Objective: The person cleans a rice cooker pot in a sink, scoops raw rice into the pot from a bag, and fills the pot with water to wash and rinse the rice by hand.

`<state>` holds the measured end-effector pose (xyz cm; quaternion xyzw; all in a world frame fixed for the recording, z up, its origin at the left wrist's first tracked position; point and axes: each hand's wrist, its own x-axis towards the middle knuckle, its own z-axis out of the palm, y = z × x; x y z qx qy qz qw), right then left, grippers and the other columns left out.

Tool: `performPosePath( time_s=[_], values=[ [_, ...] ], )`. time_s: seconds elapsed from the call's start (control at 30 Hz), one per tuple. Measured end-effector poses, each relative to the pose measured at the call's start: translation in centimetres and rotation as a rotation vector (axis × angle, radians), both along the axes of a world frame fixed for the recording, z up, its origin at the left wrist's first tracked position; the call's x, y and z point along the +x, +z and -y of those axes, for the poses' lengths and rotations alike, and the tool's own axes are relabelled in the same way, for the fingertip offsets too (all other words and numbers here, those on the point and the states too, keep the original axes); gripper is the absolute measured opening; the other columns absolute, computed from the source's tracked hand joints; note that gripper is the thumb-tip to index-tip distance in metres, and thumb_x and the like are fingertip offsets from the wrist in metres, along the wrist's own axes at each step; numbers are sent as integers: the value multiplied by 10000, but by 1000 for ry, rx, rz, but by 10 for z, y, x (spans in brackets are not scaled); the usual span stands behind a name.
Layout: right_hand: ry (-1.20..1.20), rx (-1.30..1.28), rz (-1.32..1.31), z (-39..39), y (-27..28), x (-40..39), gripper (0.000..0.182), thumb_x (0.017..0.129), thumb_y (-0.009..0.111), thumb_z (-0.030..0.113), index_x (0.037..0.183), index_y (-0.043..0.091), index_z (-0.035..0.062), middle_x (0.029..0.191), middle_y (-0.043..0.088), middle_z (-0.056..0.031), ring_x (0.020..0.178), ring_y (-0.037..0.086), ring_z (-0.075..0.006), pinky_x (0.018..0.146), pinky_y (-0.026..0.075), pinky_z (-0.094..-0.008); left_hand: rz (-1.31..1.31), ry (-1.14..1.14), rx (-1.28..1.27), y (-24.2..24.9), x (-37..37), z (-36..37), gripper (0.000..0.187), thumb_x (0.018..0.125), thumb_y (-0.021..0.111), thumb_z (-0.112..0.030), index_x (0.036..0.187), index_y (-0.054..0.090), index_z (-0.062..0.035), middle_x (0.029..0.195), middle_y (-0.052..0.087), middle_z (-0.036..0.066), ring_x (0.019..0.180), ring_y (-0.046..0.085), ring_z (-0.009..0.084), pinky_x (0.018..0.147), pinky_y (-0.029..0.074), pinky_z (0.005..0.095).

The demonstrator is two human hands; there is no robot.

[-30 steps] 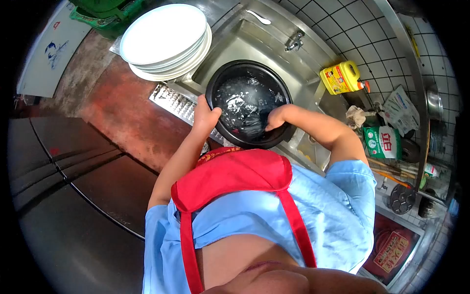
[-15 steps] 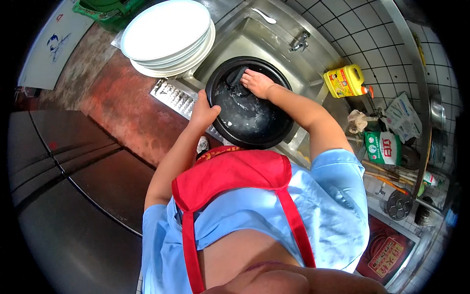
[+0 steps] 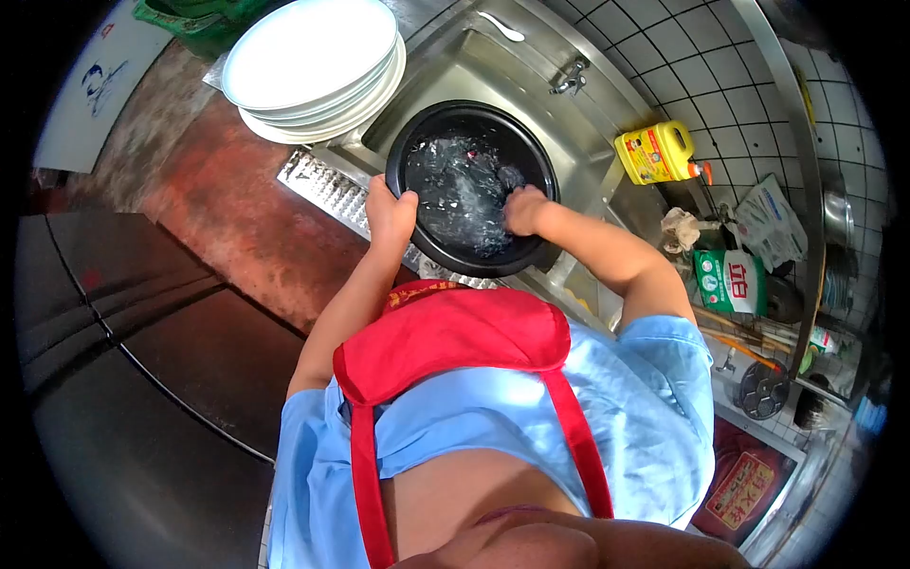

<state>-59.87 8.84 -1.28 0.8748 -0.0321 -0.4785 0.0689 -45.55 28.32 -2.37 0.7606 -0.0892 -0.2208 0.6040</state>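
Note:
A round black basin (image 3: 547, 163) with moving water in it sits over the steel sink (image 3: 588, 156), its near edge close to my red apron. My left hand (image 3: 391, 216) is closed on the basin's left rim, thumb on top. Inside, at the right wall, my right hand (image 3: 525, 209) presses a dark cloth (image 3: 512, 177); its fingertips are partly hidden by cloth and water. Small white bits and a reddish speck show in the water.
A stack of large white plates (image 3: 313, 57) stands left of the sink. A white spoon (image 3: 500, 27) lies on the sink's back ledge near the tap (image 3: 571, 76). At right are a yellow detergent jug (image 3: 654, 152) and a green-and-white bag (image 3: 730, 282).
My right hand has swept with the cloth from the basin's far left part to its right side, and the water is churned up. My left hand keeps its hold on the rim.

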Motion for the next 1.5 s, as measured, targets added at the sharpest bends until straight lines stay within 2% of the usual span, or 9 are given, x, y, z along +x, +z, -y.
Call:
performPosePath(
  time_s=[0.17,0.23,0.33,0.43,0.47,0.9,1.2,1.4,1.5],
  values=[
    [-268,547,-21,-40,4,4,530,887,362,458,1064,570,4,1065,582,-183,1031,525,-346,897,379,-416,30,30,88,19,-5,0,296,653,562,-57,931,519,37,829,598,185,769,591,296,732,444,348],
    [-935,955,-146,-45,4,16,418,875,462,442,945,561,42,802,558,-25,757,541,-146,715,443,-274,20,51,62,16,-5,0,295,654,562,-57,930,520,36,833,598,184,772,590,295,732,443,348],
    [-1603,1393,26,-55,7,13,382,896,449,414,997,541,57,821,547,-6,749,522,-132,721,435,-256,15,47,42,8,-3,2,294,652,561,-51,929,517,39,830,599,182,769,591,293,726,446,347],
    [-1128,1097,2,-51,13,-7,446,898,446,390,1146,520,28,1054,581,-86,991,528,-193,878,400,-304,0,40,45,12,-2,1,291,648,562,-48,921,514,42,830,600,182,766,591,288,722,446,344],
    [-457,779,-65,-30,11,-7,489,905,384,432,1157,528,38,1179,536,-138,1092,491,-280,935,356,-363,-12,31,41,13,-3,2,290,647,563,-47,918,513,42,831,600,182,765,591,287,722,446,343],
    [373,-312,284,41,-19,33,340,830,398,216,1103,565,99,1167,537,-36,1145,411,-168,935,266,-341,40,-203,181,6,15,3,474,656,583,-118,1079,444,43,923,585,257,880,577,377,782,437,387],
    [548,-331,590,41,-41,50,399,822,403,200,1182,502,59,1270,464,-43,1130,405,-155,897,312,-301,36,-230,192,5,28,-5,453,650,589,-111,1064,466,28,894,590,241,848,582,366,756,445,390],
    [-230,-205,-2,1,0,65,370,829,428,197,1175,518,100,1235,479,-59,1134,413,-187,939,297,-354,89,-202,182,9,17,-3,452,650,587,-108,1059,460,37,902,589,237,852,583,357,762,443,384],
    [284,-293,429,11,-2,54,381,835,419,189,1195,498,94,1244,471,-65,1132,413,-182,945,296,-362,80,-242,197,7,18,-3,470,651,592,-112,1075,454,36,907,588,236,858,581,359,766,442,381]
  ],
)
